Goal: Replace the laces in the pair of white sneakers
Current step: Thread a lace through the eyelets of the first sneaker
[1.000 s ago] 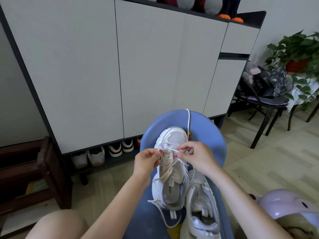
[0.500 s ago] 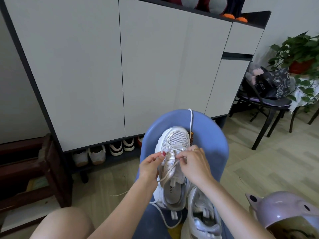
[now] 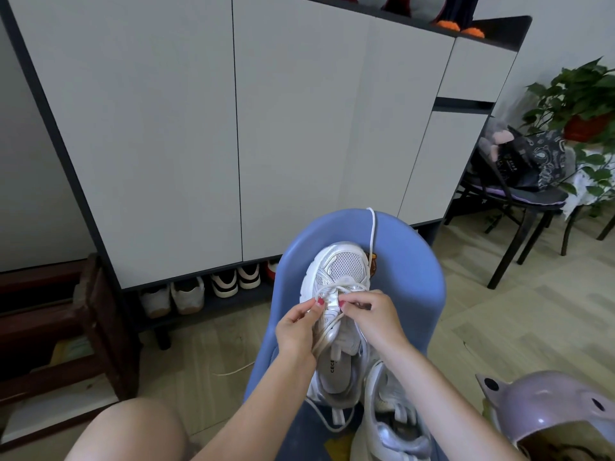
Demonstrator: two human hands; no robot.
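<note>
Two white sneakers lie on a blue chair (image 3: 412, 294). The left sneaker (image 3: 342, 267) points away from me; the right sneaker (image 3: 389, 424) lies nearer, partly under my right forearm. My left hand (image 3: 296, 331) pinches the white lace (image 3: 327, 289) at the sneaker's left eyelets, with more lace running under its palm. My right hand (image 3: 372, 314) pinches the lace at the right eyelets. Another white lace (image 3: 372, 231) hangs over the chair back.
A tall grey shoe cabinet (image 3: 233, 128) stands ahead with shoes (image 3: 199, 291) under it. A dark wooden bench (image 3: 66, 327) is at left, a black chair with a bag (image 3: 519, 174) and a plant (image 3: 582, 101) at right. A lilac helmet (image 3: 549, 410) sits at lower right.
Both hands have closed in toward the middle of the left sneaker's eyelets, drawing the lace snug across the tongue. The view has shifted slightly.
</note>
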